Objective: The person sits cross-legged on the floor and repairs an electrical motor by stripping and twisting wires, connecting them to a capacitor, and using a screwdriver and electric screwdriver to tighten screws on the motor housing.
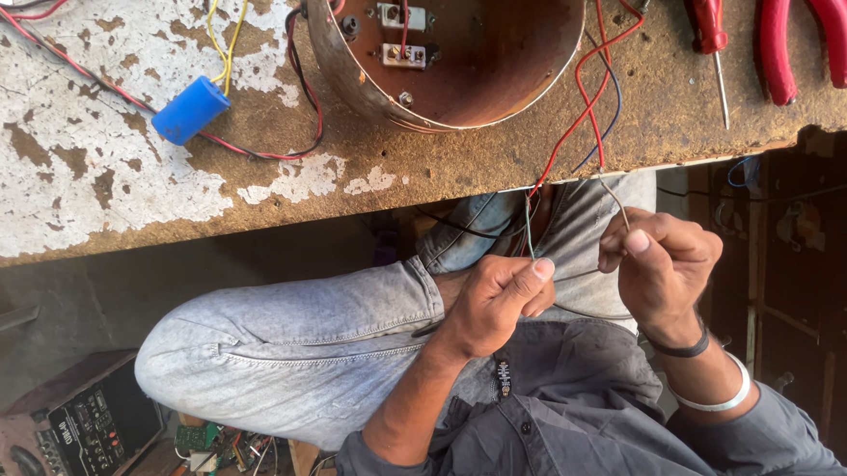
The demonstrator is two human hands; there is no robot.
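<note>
Below the edge of the worn, paint-flaked brown tabletop, both hands work over the person's lap. The left hand is curled, thumb pressed against the bent forefinger, pinching a thin green wire that runs up toward the tabletop edge. The forearm comes up from a rolled dark grey sleeve. The right hand is likewise closed, thumb and fingertips nipping a thin pale wire end that rises to join a red wire; its wrist carries a black band and a silver bangle. The two hands sit near each other, not touching, above a knee in light grey jeans.

The red wire and a blue wire loop up into a rusty round metal housing lying on its side on the tabletop, with two small white terminal blocks fixed inside. Left of it lies a blue cylindrical capacitor with yellow and red leads. At the upper right lie a red-handled screwdriver and red-handled pliers.

On the floor at the lower left stands a boxy dark meter with a black front panel bearing small white markings, too small to make out; beside it lies a green circuit board among loose wires.
</note>
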